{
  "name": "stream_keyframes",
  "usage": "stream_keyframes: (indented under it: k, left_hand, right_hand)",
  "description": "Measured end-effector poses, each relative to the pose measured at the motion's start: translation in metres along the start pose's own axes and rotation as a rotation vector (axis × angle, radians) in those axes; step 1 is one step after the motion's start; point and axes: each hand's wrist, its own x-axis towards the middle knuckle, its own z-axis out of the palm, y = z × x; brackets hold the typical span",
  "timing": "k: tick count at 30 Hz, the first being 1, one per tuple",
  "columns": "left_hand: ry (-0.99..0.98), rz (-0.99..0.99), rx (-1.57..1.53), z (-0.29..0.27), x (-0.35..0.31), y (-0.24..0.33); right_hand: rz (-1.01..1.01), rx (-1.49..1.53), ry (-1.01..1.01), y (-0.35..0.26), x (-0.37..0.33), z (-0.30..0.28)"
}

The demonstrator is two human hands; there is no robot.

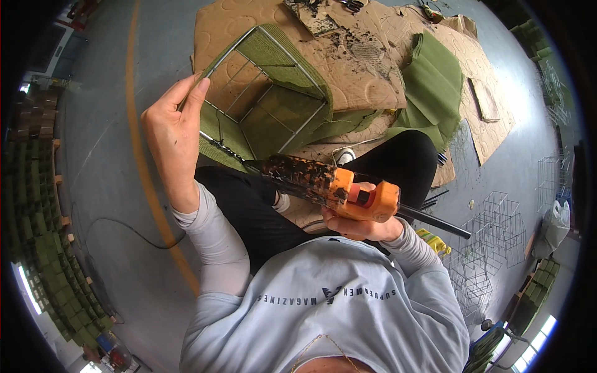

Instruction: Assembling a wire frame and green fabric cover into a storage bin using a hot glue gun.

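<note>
My left hand pinches the upper left rim of an open wire-frame box covered in green woven fabric. The box is tilted, with its wire ribs showing inside. In my right hand is an orange glue gun, its front part crusted with black residue. A black glue stick sticks out of its back end. The gun's nozzle touches or nearly touches the box's near lower edge, where dark glue lies along the wire. My right fingers are partly hidden behind the gun.
Cardboard sheets lie ahead of me, bearing black scraps, scissors and folded green fabric. Bare wire frames are piled at the right. Stacks of green boxes line the left side. A cable runs across the grey floor.
</note>
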Motion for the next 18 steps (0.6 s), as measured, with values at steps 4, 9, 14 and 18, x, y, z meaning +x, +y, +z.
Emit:
stream_keyframes:
  k: [4, 9, 14, 18]
  left_hand:
    - [-0.007, -0.004, -0.003, -0.001, 0.0, -0.001]
    - [-0.006, -0.029, 0.014, -0.003, 0.0, 0.0]
    - [-0.028, -0.056, 0.033, -0.002, -0.001, 0.001]
    - [-0.022, -0.021, 0.001, -0.001, -0.002, 0.003]
  right_hand:
    - [0.035, 0.02, 0.006, -0.001, 0.002, 0.001]
    - [-0.741, -0.838, 0.023, 0.008, 0.004, -0.006]
    - [-0.265, -0.286, 0.051, 0.003, -0.008, 0.0]
    - [-0.172, -0.353, 0.015, 0.013, -0.019, -0.006]
